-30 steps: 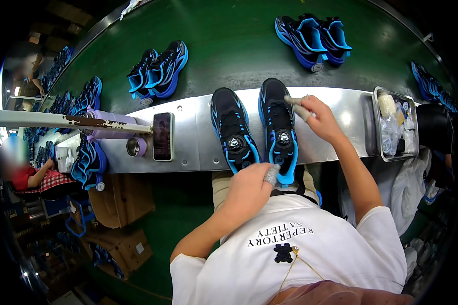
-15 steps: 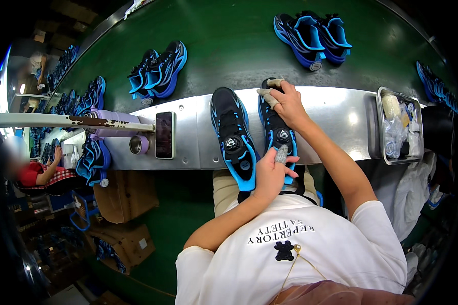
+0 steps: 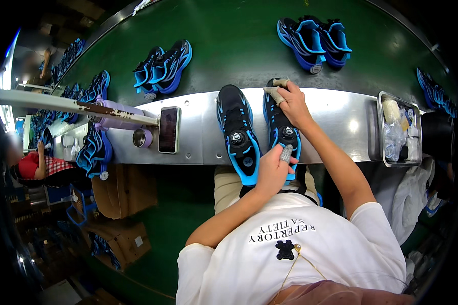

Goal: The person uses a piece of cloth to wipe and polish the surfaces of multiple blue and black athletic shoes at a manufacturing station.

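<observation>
Little has shifted since half a second ago: right hand (image 3: 290, 104) still clasps the toe of the black-and-blue lightweight sneaker (image 3: 282, 133) lying on the steel bench (image 3: 341, 117), left hand (image 3: 272, 170) curled round its heel. Soft upper, stiffer sole; best held at both ends.

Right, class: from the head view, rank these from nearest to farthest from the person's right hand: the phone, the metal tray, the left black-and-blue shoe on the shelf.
Measured from the right hand:
1. Left black-and-blue shoe, just to its left.
2. Metal tray, at the shelf's right end.
3. Phone, farther left, beyond the shoe.
</observation>
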Demonstrator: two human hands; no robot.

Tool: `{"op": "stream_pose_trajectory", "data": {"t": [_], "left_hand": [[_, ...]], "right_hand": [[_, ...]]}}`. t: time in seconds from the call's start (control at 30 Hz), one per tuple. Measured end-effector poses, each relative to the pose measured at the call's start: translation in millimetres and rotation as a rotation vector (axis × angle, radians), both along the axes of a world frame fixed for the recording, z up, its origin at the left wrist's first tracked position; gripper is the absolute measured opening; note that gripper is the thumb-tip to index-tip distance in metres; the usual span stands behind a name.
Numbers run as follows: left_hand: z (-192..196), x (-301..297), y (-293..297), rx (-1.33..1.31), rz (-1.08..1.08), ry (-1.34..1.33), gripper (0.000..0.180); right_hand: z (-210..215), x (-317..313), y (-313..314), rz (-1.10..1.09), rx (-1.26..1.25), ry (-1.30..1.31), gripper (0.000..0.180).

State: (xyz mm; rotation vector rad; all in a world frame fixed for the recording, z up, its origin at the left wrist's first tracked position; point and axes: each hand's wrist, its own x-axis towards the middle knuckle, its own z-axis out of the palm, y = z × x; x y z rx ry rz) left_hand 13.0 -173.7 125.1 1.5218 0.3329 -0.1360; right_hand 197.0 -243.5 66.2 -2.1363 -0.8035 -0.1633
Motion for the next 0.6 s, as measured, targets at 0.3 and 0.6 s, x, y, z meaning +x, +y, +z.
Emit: {"op": "stream_pose_trajectory", "data": {"t": [0.3,0.6], "left_hand": [[62,-51,51,0.679,-0.299,-0.222,0.039],[50,-44,109,0.7,0.267,-0.361,0.045]], "right_hand": [[3,-13,-29,-0.057,0.213,0.175,0.029],[42,-22,-36,0.002,0.15,0.332,0.029]]}}
